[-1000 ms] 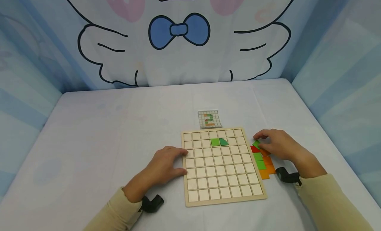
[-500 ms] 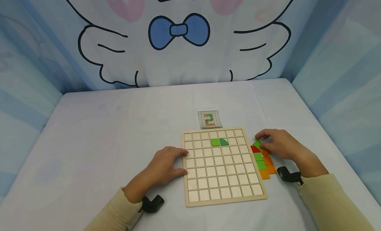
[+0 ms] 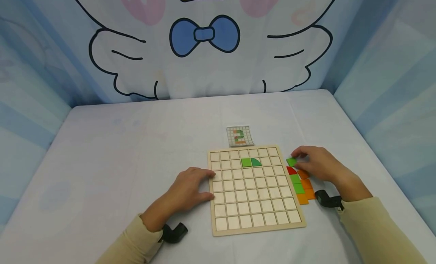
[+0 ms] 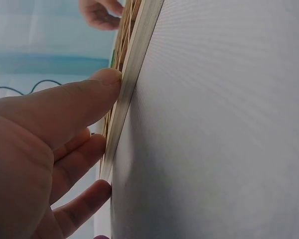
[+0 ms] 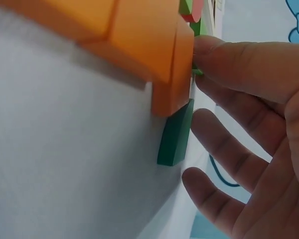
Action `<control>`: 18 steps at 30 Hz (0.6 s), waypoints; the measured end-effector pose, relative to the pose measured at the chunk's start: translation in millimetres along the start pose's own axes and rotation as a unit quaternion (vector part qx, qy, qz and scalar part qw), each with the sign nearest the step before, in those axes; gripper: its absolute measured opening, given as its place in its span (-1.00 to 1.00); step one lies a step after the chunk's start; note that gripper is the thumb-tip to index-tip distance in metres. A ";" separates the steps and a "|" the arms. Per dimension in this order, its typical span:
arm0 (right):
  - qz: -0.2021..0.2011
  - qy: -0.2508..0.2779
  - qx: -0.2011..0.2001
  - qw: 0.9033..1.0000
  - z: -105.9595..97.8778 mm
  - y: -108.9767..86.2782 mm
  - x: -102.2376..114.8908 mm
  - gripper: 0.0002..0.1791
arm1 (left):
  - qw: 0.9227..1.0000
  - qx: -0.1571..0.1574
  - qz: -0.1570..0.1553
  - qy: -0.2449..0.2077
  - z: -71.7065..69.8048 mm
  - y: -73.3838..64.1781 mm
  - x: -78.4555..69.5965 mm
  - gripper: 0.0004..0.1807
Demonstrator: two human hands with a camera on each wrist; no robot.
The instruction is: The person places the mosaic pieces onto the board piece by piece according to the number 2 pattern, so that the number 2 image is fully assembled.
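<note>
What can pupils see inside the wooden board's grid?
In the wooden board, second row from the far edge, sit a light green square tile and, to its right, a dark green quarter-circle tile. What lies directly beneath those two is covered and cannot be seen.

Left grip (image 3: pixel 187 190) spread, thumb (image 4: pixel 65 107) apart, right grip (image 3: pixel 318 163) pinching, forearms (image 3: pixel 131 237) angled inward

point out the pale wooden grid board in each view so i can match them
Head: the pale wooden grid board lies right of centre, lower half.
Left wrist: edge-on, slanting down from the top, left of centre.
Right wrist: apparently just a sliver at the top, right of centre.
Shared landmark: the right hand, right in the head view, upper left in the left wrist view, large at right in the right wrist view.
</note>
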State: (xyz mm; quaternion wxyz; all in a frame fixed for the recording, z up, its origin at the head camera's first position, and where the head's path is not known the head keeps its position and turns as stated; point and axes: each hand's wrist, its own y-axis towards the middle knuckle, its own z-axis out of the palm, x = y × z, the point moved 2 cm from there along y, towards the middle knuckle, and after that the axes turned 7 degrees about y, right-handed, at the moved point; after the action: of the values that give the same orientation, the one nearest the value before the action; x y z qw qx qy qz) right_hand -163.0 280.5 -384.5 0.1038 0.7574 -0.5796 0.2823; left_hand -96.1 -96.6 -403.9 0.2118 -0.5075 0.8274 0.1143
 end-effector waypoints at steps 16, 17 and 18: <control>-0.002 -0.021 -0.003 1.000 1.6 5.4 7.1 -0.70 | 1.000 0.001 -0.004 -0.003 -0.8 -0.4 -1.3 -0.39; -0.002 -0.024 -0.002 1.000 1.7 6.0 7.6 -0.69 | 1.000 0.002 -0.005 -0.003 -0.9 -0.3 -1.2 -0.39; -0.002 -0.027 0.000 1.000 1.7 6.8 8.2 -0.68 | 1.000 0.002 -0.006 -0.002 -0.8 -0.2 -1.1 -0.39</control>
State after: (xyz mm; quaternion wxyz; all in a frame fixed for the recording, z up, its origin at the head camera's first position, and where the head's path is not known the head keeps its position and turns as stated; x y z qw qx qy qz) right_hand -167.5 270.9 -382.6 0.0884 0.7658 -0.5808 0.2616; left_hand -95.7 -96.1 -402.7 0.2153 -0.5114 0.8243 0.1121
